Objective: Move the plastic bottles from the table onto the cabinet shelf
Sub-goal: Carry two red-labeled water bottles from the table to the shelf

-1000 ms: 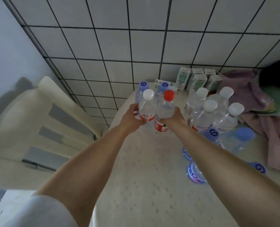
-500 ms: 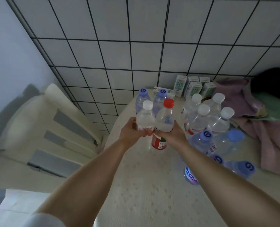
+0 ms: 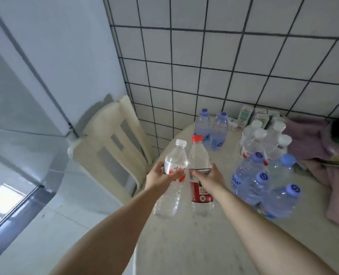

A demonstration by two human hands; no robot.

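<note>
Bottles stand upright side by side above the table (image 3: 184, 245), white-capped bottle (image 3: 174, 161) gripped in the left hand (image 3: 160, 176), red-capped bottle (image 3: 199, 155) in the right hand (image 3: 210, 178), no cabinet shelf visible.

Both bare arms reach forward, side by side, and the two hands almost meet. The left hand (image 3: 160, 176) has its fingers curled around a white-capped bottle (image 3: 173, 169). The right hand (image 3: 209, 178) has its fingers curled around a red-capped bottle (image 3: 199, 161). Both hands hold their bottles up off the table.
</note>
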